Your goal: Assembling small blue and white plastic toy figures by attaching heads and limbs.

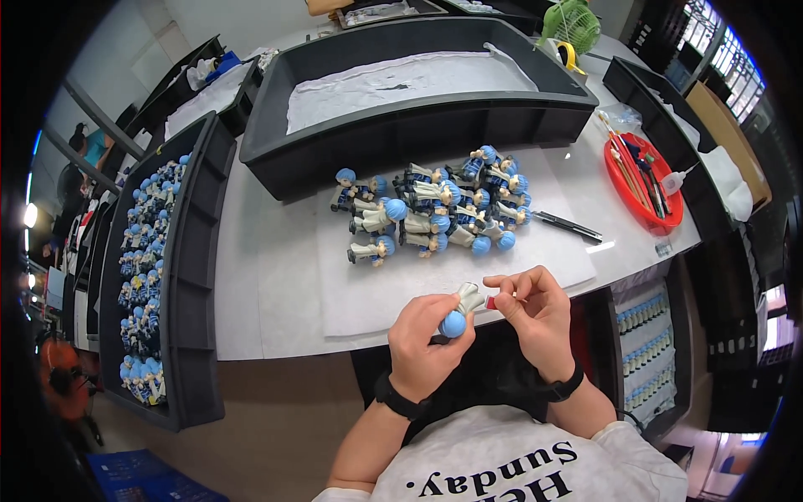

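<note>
My left hand [422, 339] is closed around a small toy figurine [453, 324] with round blue hair and a pale body. The figurine is tilted, hair toward me and pale lower end pointing away. My right hand [542, 322] pinches a small red piece [491, 302] between thumb and fingers, close beside the pale end. Whether the piece touches the figurine I cannot tell. Beyond my hands, a pile of similar blue-haired figurines [442, 222] lies on a white sheet [355, 305] over the table. A slim black cutter-like tool [569, 226] rests right of the pile.
A large black tray [418, 113] lined with white cloth stands behind the pile. On the left, a black crate [191, 276] holds many figurines. A red dish [613, 171] of brushes and tools sits at right. Below it, another tray [687, 351] contains rows of figurines.
</note>
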